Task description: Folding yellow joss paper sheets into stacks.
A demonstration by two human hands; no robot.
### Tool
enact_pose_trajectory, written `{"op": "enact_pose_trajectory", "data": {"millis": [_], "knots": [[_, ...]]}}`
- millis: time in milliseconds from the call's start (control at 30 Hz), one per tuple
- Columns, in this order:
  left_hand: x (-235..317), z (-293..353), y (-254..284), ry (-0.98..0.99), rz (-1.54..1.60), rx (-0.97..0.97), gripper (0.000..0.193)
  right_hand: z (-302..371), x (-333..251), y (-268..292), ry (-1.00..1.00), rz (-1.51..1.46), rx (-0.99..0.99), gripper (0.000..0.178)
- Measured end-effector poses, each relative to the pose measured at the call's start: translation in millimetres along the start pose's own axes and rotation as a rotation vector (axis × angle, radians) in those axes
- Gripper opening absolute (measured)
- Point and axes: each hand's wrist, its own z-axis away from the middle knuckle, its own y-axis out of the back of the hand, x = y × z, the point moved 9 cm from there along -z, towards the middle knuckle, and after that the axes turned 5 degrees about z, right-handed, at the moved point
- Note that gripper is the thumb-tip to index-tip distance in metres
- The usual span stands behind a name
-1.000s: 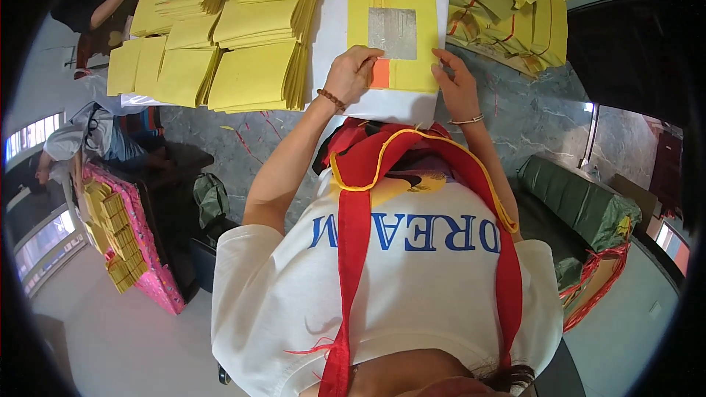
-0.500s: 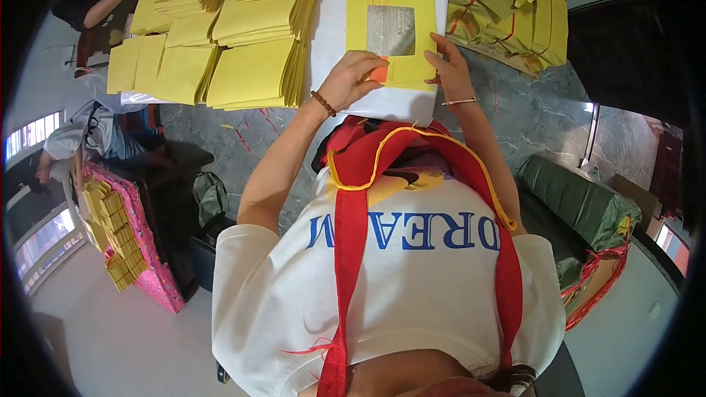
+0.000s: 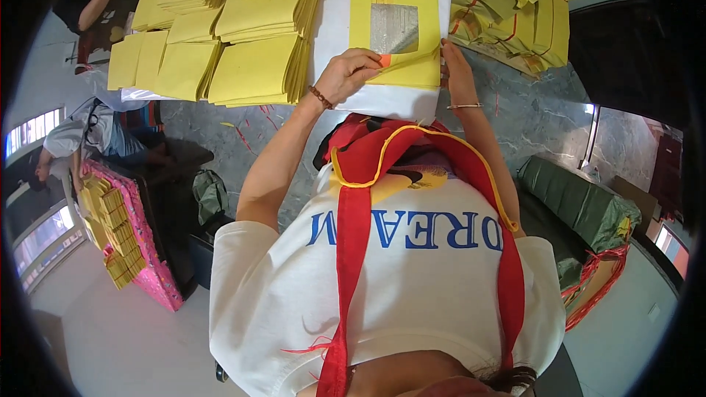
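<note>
Left hand [image 3: 348, 76]: pinched on the curled flap of the yellow paper [image 3: 401, 33]
Right hand [image 3: 460, 73]: at its right edge, grip unclear
Paper's place: worktop [image 3: 401, 101], right of yellow stacks [image 3: 254, 70]

Below the silver square [image 3: 390, 26], we have lifted the yellow flap [image 3: 416, 64] aslant; the square's lower right corner has darkened, and our right hand [image 3: 460, 75] has shifted farther right of it.
</note>
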Motion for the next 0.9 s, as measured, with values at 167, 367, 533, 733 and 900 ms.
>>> {"op": "enact_pose_trajectory", "data": {"millis": [167, 367, 533, 733, 900], "knots": [[-1, -1, 0, 0.017, 0.017, -0.021, 0.015, -2, 3, -1, 0.07, -0.041, -0.045, 0.04], [-5, -1, 0, 0.033, 0.05, 0.005, 0.016, 5, 10, -1, -0.034, -0.063, -0.044, 0.034], [-5, 0, 1, 0.032, 0.058, 0.016, 0.017, 10, 10, -2, -0.144, 0.07, -0.078, 0.031], [-13, 3, 0, 0.104, 0.115, 0.037, 0.016, 12, 8, -10, -0.085, 0.143, -0.158, 0.028], [-3, 3, 0, 0.016, 0.043, 0.069, 0.017, 14, -6, -19, -0.101, 0.038, -0.157, 0.027]]}}
